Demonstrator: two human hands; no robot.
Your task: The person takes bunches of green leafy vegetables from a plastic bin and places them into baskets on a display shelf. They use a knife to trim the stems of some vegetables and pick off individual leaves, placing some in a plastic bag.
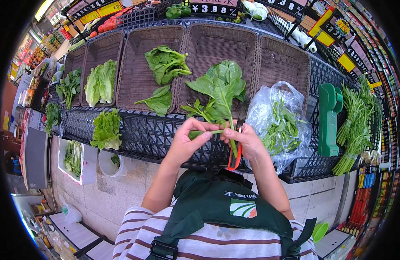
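Note:
My left hand [189,139] holds a green leaf by its blade, its stem pointing toward my right hand [244,140]. Both hands meet at the stems of a bunch of broad leafy greens [221,84], whose leaves spread over the front of a brown woven basket [219,34]. My right hand also grips a knife with an orange-red handle [235,159]; its dark blade points away from me beside the stems. Close by on the right, a clear plastic bag [281,120] holds thin-leaved greens. More broad leaves [166,63] lie in the woven basket to the left.
Lettuce [101,83] fills a basket at left, and a lettuce head [106,130] sits on the black crate edge. A green tape dispenser [328,120] stands at right beside bundled greens [352,123]. Below are a white foam box [89,164] and a lined bucket [109,167]. Price signs hang behind.

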